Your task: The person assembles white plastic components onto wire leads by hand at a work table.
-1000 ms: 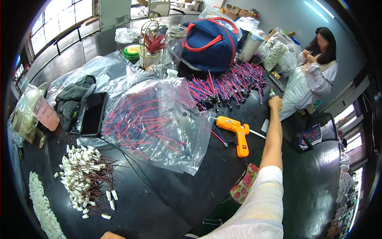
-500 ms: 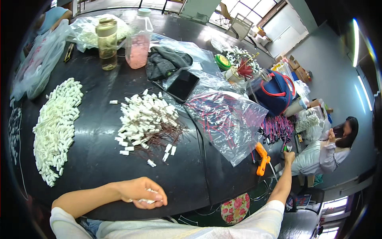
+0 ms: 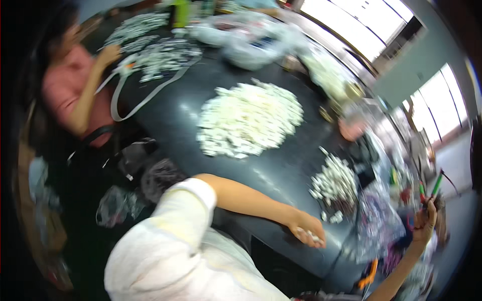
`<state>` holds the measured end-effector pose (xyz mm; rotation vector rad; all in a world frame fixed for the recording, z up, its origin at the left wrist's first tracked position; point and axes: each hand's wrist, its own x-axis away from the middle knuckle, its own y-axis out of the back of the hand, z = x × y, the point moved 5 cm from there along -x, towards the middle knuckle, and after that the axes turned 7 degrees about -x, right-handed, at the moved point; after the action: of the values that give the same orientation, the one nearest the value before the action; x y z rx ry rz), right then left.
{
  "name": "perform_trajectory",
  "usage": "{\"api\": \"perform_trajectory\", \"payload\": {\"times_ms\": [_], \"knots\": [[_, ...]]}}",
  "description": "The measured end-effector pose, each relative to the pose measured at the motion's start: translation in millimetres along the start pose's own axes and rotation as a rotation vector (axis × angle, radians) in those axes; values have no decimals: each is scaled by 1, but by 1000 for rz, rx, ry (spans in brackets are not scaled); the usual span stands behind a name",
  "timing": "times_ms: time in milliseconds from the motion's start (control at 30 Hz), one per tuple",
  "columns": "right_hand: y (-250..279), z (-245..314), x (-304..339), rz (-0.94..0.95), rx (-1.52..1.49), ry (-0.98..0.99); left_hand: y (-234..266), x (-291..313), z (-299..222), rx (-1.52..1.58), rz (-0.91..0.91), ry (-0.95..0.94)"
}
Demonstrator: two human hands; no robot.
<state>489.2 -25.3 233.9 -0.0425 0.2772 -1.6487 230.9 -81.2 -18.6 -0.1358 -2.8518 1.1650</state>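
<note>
Holding, left hand: the left hand [image 3: 311, 230] curls around a few small white pieces [image 3: 310, 236], which show between its fingers, close to the near edge of the dark table [image 3: 175, 135].
Holding, right hand: the right hand [image 3: 425, 220], raised at the far right, appears to grasp a green-handled tool [image 3: 438, 183]; blur hides how firmly.
Spilling pieces: slackened fingers could let the white pieces slip out, and this near the edge they might drop to the floor [image 3: 85, 251].
Green handles: they stand upright and spread, so a quick swing of the arm could catch the clutter beside them or loosen the hold.
Small pile: a low sweep of the left hand could scatter the small pile [image 3: 335, 183] of white pieces just beyond it.
Tabletop: glossy and dark; the large pile [image 3: 251, 120] of white pieces sits well apart from the small one, with a clear bag [image 3: 379, 220] and an orange tool [image 3: 370, 275] toward the right.
Co-worker: a person in a pink top [image 3: 68, 88] reaches toward pale parts [image 3: 165, 57] at left; a pale strap [image 3: 115, 103] loops nearby.
Room: bright windows [image 3: 371, 20], a pale wall panel [image 3: 416, 95], and a plastic bag [image 3: 118, 205] low at left.
</note>
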Motion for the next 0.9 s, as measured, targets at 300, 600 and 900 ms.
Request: {"api": "perform_trajectory", "payload": {"times_ms": [300,600,900], "knots": [[-531,-234,-28,902,-114,-622,57,2,6,323,151,-243],[-671,-386,-15,701,595,-146,85,86,-29,-11,-329,-846],[-548,-257,-57,761,-63,-534,78,126,-38,174,-388,-793]]}}
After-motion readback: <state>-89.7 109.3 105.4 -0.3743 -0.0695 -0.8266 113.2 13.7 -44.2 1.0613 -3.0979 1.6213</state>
